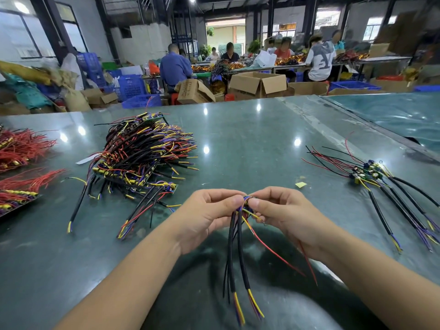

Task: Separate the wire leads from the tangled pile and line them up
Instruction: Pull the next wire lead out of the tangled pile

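**Snag and mix-up risk while one lead set is held over the table**

Above the near edge of the table (250, 144), both hands meet on one small wire assembly (247, 203). I see the left hand (209, 213) pinching its top end with thumb and fingers, and the right hand (283, 210) pinching the same spot from the other side; each grip is narrow and closed on that piece. Its black sheathed leads (234, 253) hang down toward me, yellow and purple tips at the bottom, and thin red wires (273, 251) trail off under the right wrist.

The tangled pile (142, 153) lies to the left, well apart from the hands. The sorted row (381, 184) lies to the right, fanned out, heads together.

Risks, in my judgement:
- The red wires run beneath the right forearm; a sideways carry could catch them there and strain the joint at the head.
- Pulling the two pinches apart may tear a thin lead from the small board, which is largely hidden by the fingers.
- Hanging leads could sweep the sorted row on set-down and disturb its alignment.
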`<state>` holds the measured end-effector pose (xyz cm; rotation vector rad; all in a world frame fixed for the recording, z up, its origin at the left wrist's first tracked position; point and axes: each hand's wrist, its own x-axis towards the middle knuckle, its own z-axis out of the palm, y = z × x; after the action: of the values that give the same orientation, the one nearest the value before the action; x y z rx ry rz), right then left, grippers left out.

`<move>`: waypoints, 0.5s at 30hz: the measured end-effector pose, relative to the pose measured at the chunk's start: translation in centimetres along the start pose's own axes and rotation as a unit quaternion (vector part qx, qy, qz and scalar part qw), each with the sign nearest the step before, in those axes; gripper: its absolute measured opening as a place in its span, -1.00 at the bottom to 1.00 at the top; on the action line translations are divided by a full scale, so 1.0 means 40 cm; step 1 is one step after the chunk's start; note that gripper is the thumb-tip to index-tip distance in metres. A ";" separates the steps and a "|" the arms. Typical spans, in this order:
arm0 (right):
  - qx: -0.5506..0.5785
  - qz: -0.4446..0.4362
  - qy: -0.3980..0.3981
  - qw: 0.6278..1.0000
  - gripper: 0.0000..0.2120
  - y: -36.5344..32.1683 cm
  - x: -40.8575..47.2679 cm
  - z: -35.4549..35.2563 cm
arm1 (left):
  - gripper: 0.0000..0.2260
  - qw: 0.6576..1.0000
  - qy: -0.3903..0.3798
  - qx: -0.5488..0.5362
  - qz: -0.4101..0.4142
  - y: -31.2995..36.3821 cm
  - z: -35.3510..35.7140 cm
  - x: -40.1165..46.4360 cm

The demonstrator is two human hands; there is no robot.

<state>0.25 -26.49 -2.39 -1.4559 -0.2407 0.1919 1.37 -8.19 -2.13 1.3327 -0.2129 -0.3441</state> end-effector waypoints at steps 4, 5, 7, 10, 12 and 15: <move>0.032 0.006 -0.025 0.999 -0.63 -0.002 0.000 -0.016 | -0.81 0.999 -0.028 -0.038 0.010 0.000 0.002 -0.002; 0.037 0.007 -0.028 0.999 -0.65 -0.002 0.000 -0.018 | -0.82 0.999 -0.030 -0.042 0.018 0.000 0.004 -0.003; 0.030 0.009 -0.025 0.999 -0.69 -0.003 0.001 -0.018 | -0.83 0.999 -0.019 -0.023 0.038 -0.004 0.008 -0.003; -0.004 0.008 -0.015 1.000 -0.72 0.001 0.003 -0.014 | -0.90 0.995 0.021 0.063 0.077 -0.015 0.019 0.000; -0.026 0.004 -0.008 1.000 -0.73 0.006 0.005 -0.012 | -0.93 0.986 0.040 0.129 0.101 -0.021 0.022 0.003; -0.038 0.001 -0.011 0.999 -0.76 0.008 0.007 -0.016 | -0.91 0.984 0.022 0.142 0.101 -0.018 0.018 0.002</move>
<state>0.71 -26.98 -2.76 -1.5301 -0.2661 0.2020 1.10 -9.03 -2.69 1.5835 -0.3674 -0.1148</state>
